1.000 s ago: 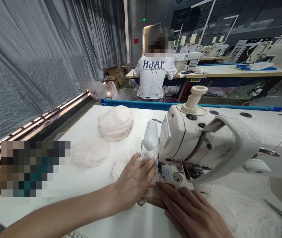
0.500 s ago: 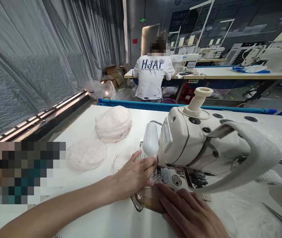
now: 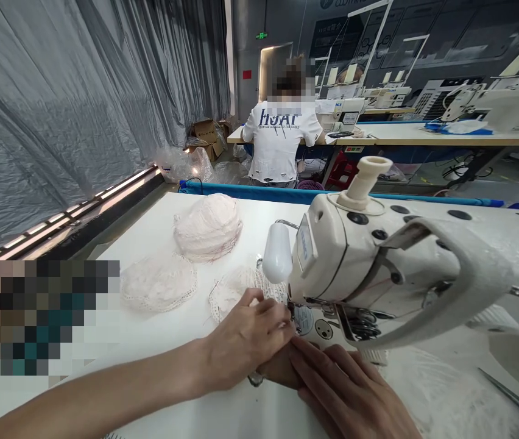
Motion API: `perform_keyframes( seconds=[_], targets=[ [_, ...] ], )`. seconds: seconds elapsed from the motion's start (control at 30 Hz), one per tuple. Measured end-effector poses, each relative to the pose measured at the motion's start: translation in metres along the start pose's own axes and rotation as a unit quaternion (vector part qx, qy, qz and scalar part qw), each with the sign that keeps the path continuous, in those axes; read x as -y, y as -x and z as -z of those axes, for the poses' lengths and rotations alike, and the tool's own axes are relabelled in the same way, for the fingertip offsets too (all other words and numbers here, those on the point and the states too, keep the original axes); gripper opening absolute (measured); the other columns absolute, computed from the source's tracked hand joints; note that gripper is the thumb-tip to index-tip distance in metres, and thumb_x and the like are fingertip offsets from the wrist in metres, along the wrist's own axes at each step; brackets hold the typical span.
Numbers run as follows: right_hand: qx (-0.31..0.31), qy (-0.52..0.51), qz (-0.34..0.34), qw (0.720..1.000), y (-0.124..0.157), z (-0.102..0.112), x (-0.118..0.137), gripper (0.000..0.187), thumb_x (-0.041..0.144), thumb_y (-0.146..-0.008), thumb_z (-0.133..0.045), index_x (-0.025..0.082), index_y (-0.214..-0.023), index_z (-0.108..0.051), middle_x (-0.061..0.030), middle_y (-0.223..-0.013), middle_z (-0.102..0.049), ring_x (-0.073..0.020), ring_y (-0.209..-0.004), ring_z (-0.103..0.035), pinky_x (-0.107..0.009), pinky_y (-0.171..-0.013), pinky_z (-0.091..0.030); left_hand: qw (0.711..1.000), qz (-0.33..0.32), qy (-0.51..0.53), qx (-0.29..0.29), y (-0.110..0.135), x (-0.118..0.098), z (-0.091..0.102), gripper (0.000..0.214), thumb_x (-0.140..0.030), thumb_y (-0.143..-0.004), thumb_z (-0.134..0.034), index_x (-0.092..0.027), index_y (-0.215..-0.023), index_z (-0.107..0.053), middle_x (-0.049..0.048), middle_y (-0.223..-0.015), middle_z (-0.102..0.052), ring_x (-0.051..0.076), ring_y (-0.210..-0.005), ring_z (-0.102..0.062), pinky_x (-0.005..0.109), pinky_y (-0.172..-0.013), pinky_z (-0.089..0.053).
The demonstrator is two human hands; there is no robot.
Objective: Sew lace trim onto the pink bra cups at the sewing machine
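A sewing machine stands over the white table, its needle area close to both hands. My left hand is beside the presser foot with its fingers bent and closed on a piece of white lace; the fingertips' exact hold is partly hidden. My right hand lies flat below the needle area, fingers stretched and close together, fingertips almost meeting the left hand's. Under them shows a brownish, shiny surface. To the left lie a flat round white lace piece and a rounded lace stack with loose reddish threads.
A white lamp-like cylinder hangs beside the machine head. Pointed metal tweezers or scissors lie at the right edge near sheer white fabric. Ahead, a person in a white shirt sits at another sewing table.
My left hand has gone from lying spread on the lace to bent, closed fingers, shifting slightly towards my right hand. The right hand stays almost in place. The view shifts slightly.
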State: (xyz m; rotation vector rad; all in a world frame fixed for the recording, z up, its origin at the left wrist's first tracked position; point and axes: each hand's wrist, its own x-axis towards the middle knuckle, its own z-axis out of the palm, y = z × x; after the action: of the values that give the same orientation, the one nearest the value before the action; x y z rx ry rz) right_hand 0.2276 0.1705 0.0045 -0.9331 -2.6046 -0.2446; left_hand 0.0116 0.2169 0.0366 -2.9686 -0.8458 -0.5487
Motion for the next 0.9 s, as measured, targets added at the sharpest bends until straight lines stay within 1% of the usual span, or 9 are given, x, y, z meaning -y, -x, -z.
perform_keyframes(
  seconds=[0.1, 0.2, 0.37, 0.47, 0.57, 0.77, 0.9],
  targets=[
    [-0.014, -0.010, -0.003, 1.000, -0.0007, 0.0004, 0.0009, 0.031, 0.020, -0.097, -0.038, 0.019, -0.111, -0.065, -0.0087, -0.121, -0.065, -0.0210, -0.085, -0.064, -0.036, -0.069, -0.047, 1.000, -0.005, 0.011, 0.008, 0.0012, -0.0060, 0.0014, 0.018, -0.011, -0.092, -0.042, -0.014, -0.105, -0.054, 0.0039, -0.101, -0.062, 0.013, -0.089, -0.055, 0.032, -0.084, -0.036],
    [-0.023, -0.009, -0.001, 1.000, -0.0022, 0.0031, 0.0020, 0.033, 0.021, -0.098, -0.035, 0.018, -0.111, -0.065, -0.0092, -0.118, -0.066, -0.0208, -0.086, -0.064, -0.035, -0.069, -0.047, 1.000, 0.004, 0.010, 0.008, 0.0016, -0.0066, -0.0001, 0.017, -0.012, -0.093, -0.041, -0.015, -0.102, -0.055, 0.0036, -0.101, -0.062, 0.013, -0.088, -0.054, 0.032, -0.082, -0.037],
    [-0.045, -0.008, 0.005, 0.999, -0.0031, 0.0057, 0.0026, 0.035, 0.020, -0.099, -0.033, 0.019, -0.106, -0.067, -0.0050, -0.116, -0.067, -0.0195, -0.086, -0.066, -0.034, -0.070, -0.046, 1.000, -0.005, -0.005, -0.003, 0.0020, -0.0061, -0.0004, 0.018, -0.010, -0.093, -0.041, -0.013, -0.103, -0.056, 0.0032, -0.101, -0.064, 0.013, -0.088, -0.055, 0.032, -0.081, -0.036],
    [-0.033, -0.009, 0.009, 0.999, -0.0012, 0.0045, 0.0020, 0.031, 0.022, -0.098, -0.037, 0.019, -0.111, -0.065, -0.0042, -0.118, -0.067, -0.0192, -0.089, -0.066, -0.034, -0.072, -0.046, 1.000, -0.011, -0.019, -0.011, 0.0024, -0.0072, 0.0001, 0.020, -0.009, -0.093, -0.040, -0.013, -0.103, -0.057, 0.0033, -0.097, -0.064, 0.013, -0.086, -0.056, 0.033, -0.080, -0.035],
    [-0.019, -0.008, 0.005, 1.000, -0.0001, 0.0032, 0.0019, 0.030, 0.022, -0.097, -0.038, 0.020, -0.114, -0.063, -0.0055, -0.120, -0.065, -0.0197, -0.091, -0.065, -0.034, -0.072, -0.046, 0.999, -0.009, -0.029, -0.014, 0.0026, -0.0080, 0.0005, 0.020, -0.007, -0.093, -0.040, -0.013, -0.101, -0.057, 0.0033, -0.094, -0.064, 0.012, -0.083, -0.056, 0.032, -0.079, -0.036],
    [-0.070, 0.004, 0.015, 0.997, -0.0040, 0.0035, 0.0018, 0.033, 0.020, -0.098, -0.036, 0.018, -0.101, -0.068, -0.0059, -0.111, -0.070, -0.0200, -0.086, -0.066, -0.034, -0.070, -0.046, 0.999, -0.017, -0.036, -0.014, 0.0019, -0.0079, 0.0017, 0.021, -0.009, -0.093, -0.039, -0.013, -0.103, -0.057, 0.0039, -0.093, -0.064, 0.013, -0.083, -0.056, 0.033, -0.079, -0.036],
    [-0.061, 0.005, 0.014, 0.998, -0.0036, 0.0023, 0.0005, 0.033, 0.021, -0.098, -0.035, 0.018, -0.104, -0.067, -0.0041, -0.114, -0.069, -0.0202, -0.086, -0.066, -0.034, -0.070, -0.043, 0.999, -0.010, -0.022, -0.023, 0.0018, -0.0073, 0.0002, 0.022, -0.009, -0.094, -0.036, -0.012, -0.103, -0.057, 0.0035, -0.094, -0.065, 0.012, -0.083, -0.057, 0.033, -0.080, -0.035]
  ],
)
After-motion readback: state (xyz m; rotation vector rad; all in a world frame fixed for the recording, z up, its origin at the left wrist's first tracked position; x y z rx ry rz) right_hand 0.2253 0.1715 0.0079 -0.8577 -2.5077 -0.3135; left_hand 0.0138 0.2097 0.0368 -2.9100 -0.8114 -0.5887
